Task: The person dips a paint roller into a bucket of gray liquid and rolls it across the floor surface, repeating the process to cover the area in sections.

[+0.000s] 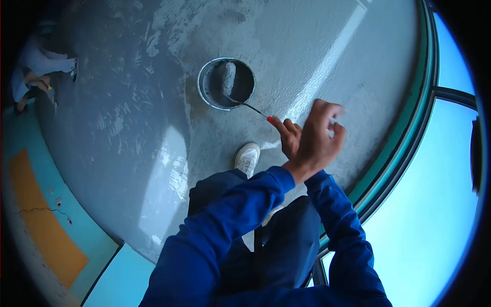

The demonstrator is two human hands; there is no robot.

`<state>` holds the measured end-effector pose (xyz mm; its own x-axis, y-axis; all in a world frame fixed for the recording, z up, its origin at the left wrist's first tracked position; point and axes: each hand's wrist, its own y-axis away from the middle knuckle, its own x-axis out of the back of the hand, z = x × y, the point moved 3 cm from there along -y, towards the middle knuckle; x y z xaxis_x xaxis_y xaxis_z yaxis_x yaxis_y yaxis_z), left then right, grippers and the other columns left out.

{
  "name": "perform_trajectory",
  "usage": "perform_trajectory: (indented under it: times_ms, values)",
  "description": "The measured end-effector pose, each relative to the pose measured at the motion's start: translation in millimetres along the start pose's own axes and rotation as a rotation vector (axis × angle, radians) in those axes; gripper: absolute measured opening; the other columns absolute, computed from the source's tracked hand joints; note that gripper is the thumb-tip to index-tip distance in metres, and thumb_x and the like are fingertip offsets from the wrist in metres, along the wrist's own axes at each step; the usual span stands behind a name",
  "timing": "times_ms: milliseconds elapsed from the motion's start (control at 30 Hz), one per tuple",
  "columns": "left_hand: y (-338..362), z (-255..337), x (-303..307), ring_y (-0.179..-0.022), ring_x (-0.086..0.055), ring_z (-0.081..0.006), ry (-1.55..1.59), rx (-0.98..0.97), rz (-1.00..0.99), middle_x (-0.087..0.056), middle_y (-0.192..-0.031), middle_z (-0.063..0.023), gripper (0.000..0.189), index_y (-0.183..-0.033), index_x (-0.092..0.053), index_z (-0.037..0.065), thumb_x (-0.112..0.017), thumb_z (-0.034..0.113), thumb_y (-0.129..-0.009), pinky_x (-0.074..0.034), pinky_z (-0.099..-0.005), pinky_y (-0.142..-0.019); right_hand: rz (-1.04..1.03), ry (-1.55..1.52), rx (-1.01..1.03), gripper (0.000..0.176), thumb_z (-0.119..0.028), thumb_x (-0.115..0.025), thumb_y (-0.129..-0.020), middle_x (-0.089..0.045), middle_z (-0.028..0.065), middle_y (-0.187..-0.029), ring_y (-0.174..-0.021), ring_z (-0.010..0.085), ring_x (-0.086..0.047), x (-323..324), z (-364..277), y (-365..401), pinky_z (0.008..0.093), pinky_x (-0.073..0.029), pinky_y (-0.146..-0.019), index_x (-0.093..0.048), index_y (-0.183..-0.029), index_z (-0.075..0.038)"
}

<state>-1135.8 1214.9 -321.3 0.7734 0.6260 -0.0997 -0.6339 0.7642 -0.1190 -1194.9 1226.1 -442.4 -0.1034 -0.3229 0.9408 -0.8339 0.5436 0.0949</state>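
Tool: thin rod, red handle, tip inside round tin
Right hand: pinching the handle
Left hand: overlaps it, grip unclear

no readable text, no labels, no brands, no numbers, no signs

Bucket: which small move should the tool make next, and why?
Probably push the tool further into the bucket: the right hand grips its red handle, but its thin tip only just passes the near rim, short of the grey mix.
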Motion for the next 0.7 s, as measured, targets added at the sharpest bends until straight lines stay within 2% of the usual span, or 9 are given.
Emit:
perform_trajectory:
  times_ms: [133, 300, 467, 500, 533, 567, 633, 667, 700]
  values:
    - [29.6, 12.3, -29.1, -0.073, -0.052, -0.0211, -0.037, -0.243, -0.181, -0.05, -0.094, -0.0101, 0.031, -0.103, -0.056, 0.004, -0.055, -0.008, -0.075, -0.044, -0.0311, -0.057, 0.139, 0.014, 0.158, 0.058, 0.003, -0.057, -0.08, -0.052, 0.006, -0.076, -0.067, 0.0232, -0.058, 10.4, 5.6, 7.8, 0.038, -0.05, -0.057, -0.055, -0.133, -0.02]
    - [71.6, 44.9, -40.6, -0.07, -0.051, -0.0188, -0.039, -0.392, -0.219, -0.049, -0.095, -0.0096, 0.031, -0.104, -0.055, 0.005, -0.056, -0.008, -0.076, -0.043, -0.031, -0.055, 0.273, 0.023, 0.227, 0.05, -0.002, -0.058, -0.084, -0.053, 0.0074, -0.076, -0.068, 0.0255, -0.06, -3.1, 11.5, 23.8, 0.0399, -0.049, -0.057, -0.056, -0.131, -0.019]
    - [122.0, 76.1, -53.1, -0.068, -0.048, -0.0152, -0.023, -0.428, -0.293, -0.05, -0.097, -0.0085, 0.03, -0.103, -0.06, 0.005, -0.057, -0.008, -0.076, -0.041, -0.0292, -0.056, 0.35, -0.196, 0.056, 0.038, -0.004, -0.057, -0.088, -0.06, 0.0118, -0.084, -0.073, 0.0347, -0.062, -3.8, 10.6, 63.1, 0.0442, -0.05, -0.061, -0.06, -0.124, -0.015]
    - [131.4, 77.9, -58.3, -0.07, -0.048, -0.0137, 0.011, -0.425, -0.335, -0.051, -0.095, -0.0077, 0.032, -0.105, -0.061, 0.004, -0.056, -0.008, -0.076, -0.042, -0.0267, -0.057, 0.461, -0.32, 0.069, 0.041, 0.001, -0.058, -0.085, -0.063, 0.0128, -0.088, -0.075, 0.0357, -0.063, -4.3, 15.0, 72.8, 0.0446, -0.051, -0.063, -0.062, -0.122, -0.015]
    - [138.8, 77.6, -62.7, -0.075, -0.05, -0.0113, 0.054, -0.428, -0.376, -0.052, -0.095, -0.0069, 0.035, -0.108, -0.061, 0.004, -0.054, -0.01, -0.077, -0.043, -0.0231, -0.057, 0.805, -0.306, 0.156, 0.045, 0.004, -0.058, -0.081, -0.065, 0.0143, -0.092, -0.078, 0.0371, -0.063, -11.5, 20.2, 82.4, 0.0452, -0.052, -0.066, -0.062, -0.122, -0.015]
    - [147.0, 80.0, -65.0, -0.079, -0.053, -0.0092, 0.038, -0.445, -0.413, -0.054, -0.1, -0.007, 0.035, -0.109, -0.061, 0.003, -0.053, -0.012, -0.078, -0.044, -0.0204, -0.058, 0.87, -0.584, -0.022, 0.039, 0.004, -0.06, -0.082, -0.063, 0.0143, -0.089, -0.076, 0.0283, -0.063, -41.0, 35.6, 90.5, 0.0372, -0.05, -0.065, -0.062, -0.119, -0.009]
    - [160.2, 95.5, -65.1, -0.073, -0.058, -0.0075, 0.047, -0.426, -0.497, -0.056, -0.106, -0.0093, 0.034, -0.109, -0.061, 0.0, -0.055, -0.013, -0.078, -0.045, -0.0203, -0.058, 0.764, -0.535, -0.074, 0.031, -0.002, -0.061, -0.084, -0.062, 0.0133, -0.089, -0.078, 0.0248, -0.064, -49.7, 86.2, 127.0, 0.0352, -0.05, -0.065, -0.061, -0.115, -0.005]
    - [165.0, 102.5, -63.0, -0.069, -0.058, -0.0075, -0.081, -0.482, -0.526, -0.056, -0.106, -0.0098, 0.031, -0.109, -0.061, -0.002, -0.055, -0.012, -0.08, -0.045, -0.0206, -0.059, 0.534, -0.237, 0.04, 0.029, -0.008, -0.061, -0.087, -0.062, 0.0125, -0.092, -0.08, 0.0301, -0.065, -37.3, 102.4, 142.6, 0.0412, -0.052, -0.065, -0.059, -0.115, -0.007]
    - [170.8, 105.3, -65.6, -0.06, -0.055, -0.007, -0.086, -0.497, -0.488, -0.058, -0.099, -0.0078, 0.026, -0.101, -0.065, 0.002, -0.058, -0.009, -0.079, -0.04, -0.0218, -0.052, 0.621, -0.265, -0.048, 0.032, -0.008, -0.062, -0.086, -0.063, 0.0127, -0.092, -0.077, 0.0338, -0.064, -8.4, 104.7, 172.3, 0.0437, -0.052, -0.063, -0.059, -0.118, -0.01]
